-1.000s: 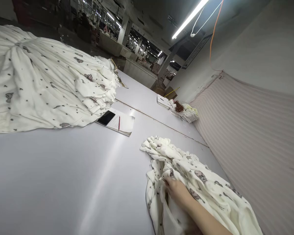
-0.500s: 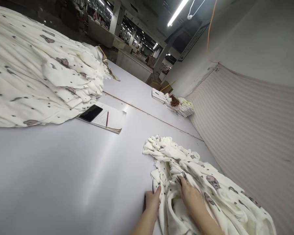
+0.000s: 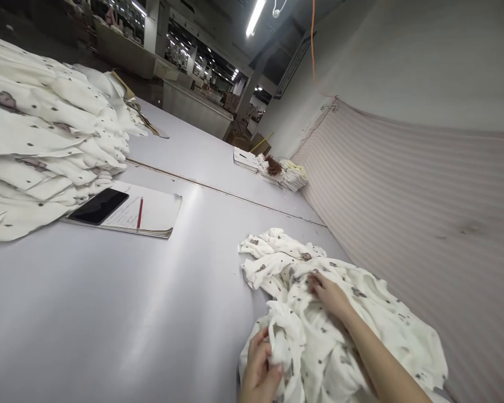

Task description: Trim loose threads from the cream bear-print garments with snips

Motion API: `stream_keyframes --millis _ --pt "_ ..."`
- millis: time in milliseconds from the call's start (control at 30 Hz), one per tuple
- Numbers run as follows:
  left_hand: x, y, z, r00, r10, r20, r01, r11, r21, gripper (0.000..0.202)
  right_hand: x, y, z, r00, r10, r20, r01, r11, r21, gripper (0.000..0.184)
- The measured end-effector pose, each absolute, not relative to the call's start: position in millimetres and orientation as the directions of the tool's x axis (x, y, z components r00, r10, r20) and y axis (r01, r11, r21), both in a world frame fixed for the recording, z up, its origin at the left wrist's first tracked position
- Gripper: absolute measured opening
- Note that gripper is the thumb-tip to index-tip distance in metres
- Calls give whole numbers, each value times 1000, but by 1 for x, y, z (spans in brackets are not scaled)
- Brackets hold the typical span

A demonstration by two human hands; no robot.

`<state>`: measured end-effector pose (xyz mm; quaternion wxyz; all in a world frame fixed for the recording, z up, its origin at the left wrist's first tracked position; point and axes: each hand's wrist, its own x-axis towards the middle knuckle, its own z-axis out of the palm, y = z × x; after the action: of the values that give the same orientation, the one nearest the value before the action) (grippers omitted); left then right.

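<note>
A crumpled heap of white printed fabric [image 3: 378, 319], with small dark spots and brownish figures, lies at the lower right of the table. My left hand [image 3: 261, 361] is closed on a fold at the heap's near left side, thumb and fingers pinching the cloth. My right hand [image 3: 325, 291] reaches onto the upper middle of the heap, its bent fingertips gripping the cloth; they are slightly blurred and partly sunk in the folds.
A larger pile of the same fabric [image 3: 46, 140] fills the left. Beside it a black phone [image 3: 99, 206] and a red pencil [image 3: 140, 214] lie on a notebook [image 3: 162, 215]. Paper stacks [image 3: 246, 159] and bundles stand at the far end. A striped pink sheet [image 3: 403, 196] borders the right.
My left hand has lifted and turned a fold of the fabric, and my right hand has moved slightly up the heap. The heap is bunched differently. The view has swung to the right.
</note>
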<state>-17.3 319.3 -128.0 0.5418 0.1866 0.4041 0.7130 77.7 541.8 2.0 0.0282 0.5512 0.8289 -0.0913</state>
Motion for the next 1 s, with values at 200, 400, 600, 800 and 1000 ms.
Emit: stream_keyframes --millis 200,400,600,800,1000 --pt "-25 332 -130 -323 895 -307 -838 -120 533 13 50 463 -37 -655 700 -286 723 469 -508 27" --pt "-49 336 -125 -281 891 -358 -881 -92 464 14 50 463 -43 -691 674 -261 663 447 -601 17" --pt "-53 346 -122 -216 890 -401 -923 -52 382 19 58 461 -32 -584 798 -150 752 461 -471 2" --pt "-44 342 -116 -227 892 -392 -928 -76 365 21 65 431 -21 -670 738 -80 727 631 -270 26" --pt "-45 339 -111 -272 890 -367 -886 -83 456 24 57 423 -15 -632 768 -106 775 624 -97 30"
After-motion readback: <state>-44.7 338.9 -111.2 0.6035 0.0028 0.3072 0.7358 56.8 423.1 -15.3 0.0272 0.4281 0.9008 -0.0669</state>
